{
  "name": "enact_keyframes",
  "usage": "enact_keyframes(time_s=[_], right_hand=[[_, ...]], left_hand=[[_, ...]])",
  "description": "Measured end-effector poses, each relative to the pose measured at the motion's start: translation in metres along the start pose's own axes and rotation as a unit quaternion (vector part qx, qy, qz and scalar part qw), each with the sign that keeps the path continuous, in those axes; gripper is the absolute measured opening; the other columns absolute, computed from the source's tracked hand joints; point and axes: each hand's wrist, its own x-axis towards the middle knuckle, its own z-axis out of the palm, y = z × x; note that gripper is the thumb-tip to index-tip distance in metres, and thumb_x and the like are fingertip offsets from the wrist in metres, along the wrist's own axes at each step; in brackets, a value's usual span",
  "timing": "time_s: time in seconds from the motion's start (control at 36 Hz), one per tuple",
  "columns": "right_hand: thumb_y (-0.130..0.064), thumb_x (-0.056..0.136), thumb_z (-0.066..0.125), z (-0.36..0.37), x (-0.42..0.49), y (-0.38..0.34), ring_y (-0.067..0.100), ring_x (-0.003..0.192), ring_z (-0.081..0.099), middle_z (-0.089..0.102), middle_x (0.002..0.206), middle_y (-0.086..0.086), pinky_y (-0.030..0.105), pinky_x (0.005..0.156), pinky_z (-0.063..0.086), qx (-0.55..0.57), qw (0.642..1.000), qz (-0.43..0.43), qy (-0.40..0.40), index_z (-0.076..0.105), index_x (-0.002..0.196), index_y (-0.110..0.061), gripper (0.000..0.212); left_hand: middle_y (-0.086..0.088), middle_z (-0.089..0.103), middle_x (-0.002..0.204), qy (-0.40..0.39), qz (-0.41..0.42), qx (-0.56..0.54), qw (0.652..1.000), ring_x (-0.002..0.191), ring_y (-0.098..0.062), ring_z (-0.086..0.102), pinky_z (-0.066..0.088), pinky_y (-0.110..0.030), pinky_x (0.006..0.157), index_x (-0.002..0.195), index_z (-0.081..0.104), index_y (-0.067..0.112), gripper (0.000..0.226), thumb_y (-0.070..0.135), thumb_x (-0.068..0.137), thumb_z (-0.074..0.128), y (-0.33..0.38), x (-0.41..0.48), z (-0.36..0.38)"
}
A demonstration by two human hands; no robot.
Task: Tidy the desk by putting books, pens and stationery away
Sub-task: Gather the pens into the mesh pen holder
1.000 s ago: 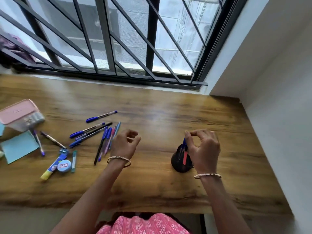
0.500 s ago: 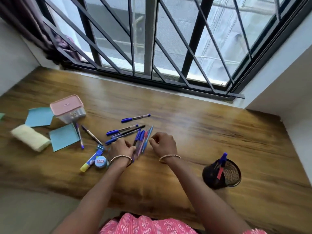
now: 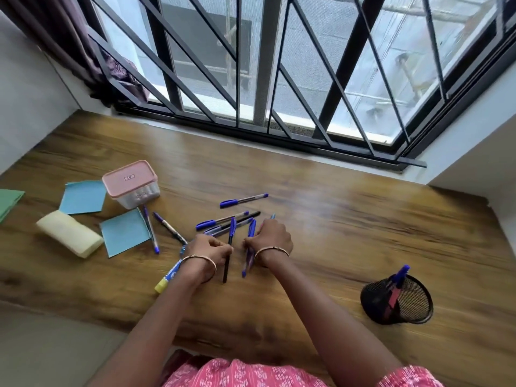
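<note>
Head view: at frame centre both hands work the loose pens (image 3: 227,223) on the counter (image 3: 335,219). The left hand (image 3: 209,251) pinches a black pen (image 3: 227,255); the right hand (image 3: 269,238) curls round a blue pen (image 3: 249,248), likely gathering several for one trip. The holder (image 3: 398,300) waits lower right, well apart. The notes (image 3: 124,231) and box (image 3: 131,182) lie at the left.

Pens (image 3: 231,219) left of holder (image 3: 396,297)
</note>
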Motion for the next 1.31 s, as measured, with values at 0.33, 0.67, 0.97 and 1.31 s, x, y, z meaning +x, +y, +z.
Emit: enact_keyframes(time_s=[0.33, 0.67, 0.97, 1.31], right_hand=[[-0.043, 0.06, 0.075, -0.006, -0.007, 0.006, 0.026, 0.076, 0.069, 0.07, 0.073, 0.009, 0.035, 0.066, 0.056, 0.118, 0.993, -0.014, 0.005, 0.069, 0.07, -0.009, 0.036], [-0.016, 0.079, 0.076, -0.131, -0.077, 0.114, 0.023, 0.064, 0.071, 0.074, 0.074, 0.012, 0.026, 0.051, 0.049, 0.412, 0.906, -0.053, 0.08, 0.07, 0.087, -0.003, 0.017], [-0.009, 0.078, 0.077, -0.191, -0.106, 0.227, 0.018, 0.068, 0.073, 0.075, 0.076, 0.008, 0.028, 0.059, 0.056, 0.422, 0.877, -0.039, 0.229, 0.068, 0.096, -0.017, 0.021], [-0.031, 0.07, 0.083, -0.157, -0.086, 0.262, 0.004, 0.072, 0.063, 0.068, 0.08, -0.008, 0.014, 0.06, 0.044, 0.134, 0.96, -0.016, 0.247, 0.071, 0.08, -0.022, 0.017]], left_hand=[[-0.011, 0.071, 0.084, -0.019, 0.084, -0.17, 0.982, 0.076, -0.022, 0.07, 0.056, -0.027, 0.06, 0.101, 0.067, 0.004, 0.022, 0.007, 0.08, 0.074, 0.003, -0.005, -0.002], [-0.023, 0.066, 0.084, -0.171, 0.182, -0.218, 0.944, 0.073, -0.033, 0.072, 0.06, -0.039, 0.061, 0.096, 0.052, 0.008, 0.033, -0.007, 0.076, 0.073, 0.065, -0.064, 0.047], [-0.013, 0.071, 0.084, -0.256, 0.303, -0.179, 0.9, 0.074, -0.025, 0.074, 0.061, -0.037, 0.067, 0.096, 0.065, 0.002, 0.019, 0.016, 0.084, 0.072, 0.105, -0.134, 0.127], [0.006, 0.071, 0.073, -0.094, 0.44, 0.104, 0.887, 0.067, -0.01, 0.065, 0.05, -0.025, 0.062, 0.082, 0.073, 0.023, 0.018, 0.04, 0.074, 0.075, 0.112, -0.151, 0.198]])
